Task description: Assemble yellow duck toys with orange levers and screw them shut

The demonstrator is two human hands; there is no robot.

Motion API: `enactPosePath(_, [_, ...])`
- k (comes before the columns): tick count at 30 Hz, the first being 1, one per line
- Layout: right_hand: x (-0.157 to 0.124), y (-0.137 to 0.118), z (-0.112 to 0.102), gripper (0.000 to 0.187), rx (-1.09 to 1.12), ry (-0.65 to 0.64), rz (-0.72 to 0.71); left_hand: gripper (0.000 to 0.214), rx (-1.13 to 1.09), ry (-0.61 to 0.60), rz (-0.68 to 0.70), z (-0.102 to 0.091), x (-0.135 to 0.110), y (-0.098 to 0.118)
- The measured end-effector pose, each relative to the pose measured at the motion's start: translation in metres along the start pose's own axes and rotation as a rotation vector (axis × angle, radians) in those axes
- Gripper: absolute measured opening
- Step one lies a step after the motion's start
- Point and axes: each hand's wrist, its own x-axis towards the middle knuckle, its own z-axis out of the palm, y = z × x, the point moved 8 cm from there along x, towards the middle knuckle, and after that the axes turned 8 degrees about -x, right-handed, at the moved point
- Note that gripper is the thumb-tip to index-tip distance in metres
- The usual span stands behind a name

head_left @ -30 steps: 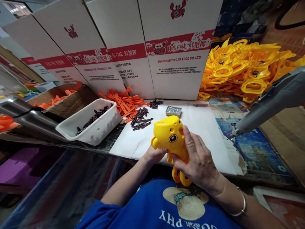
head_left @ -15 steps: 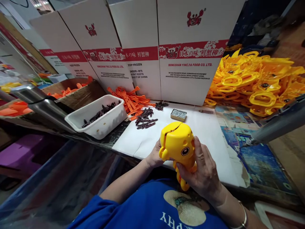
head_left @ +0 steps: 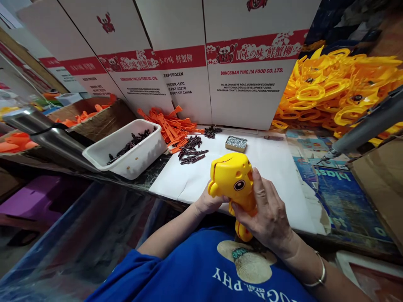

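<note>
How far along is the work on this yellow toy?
Done: the yellow toy looks closed, its halves meeting at a seam on top. In hand: the left hand and right hand grip it. Left: a heap of yellow parts, loose dark pins and a screw tin wait, so probably much.

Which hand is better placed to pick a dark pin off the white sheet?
Likely the left hand: it holds the left side of the yellow toy, closer to the pins, while the right hand wraps the toy's body.
</note>
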Motion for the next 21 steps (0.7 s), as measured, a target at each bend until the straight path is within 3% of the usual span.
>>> enactPosePath(21, [0.0013,0.0037,0.0024,0.088,0.005,-0.03,0.046,0.074,-0.014,0.028,0.014,0.0053,0.0041,0.0061])
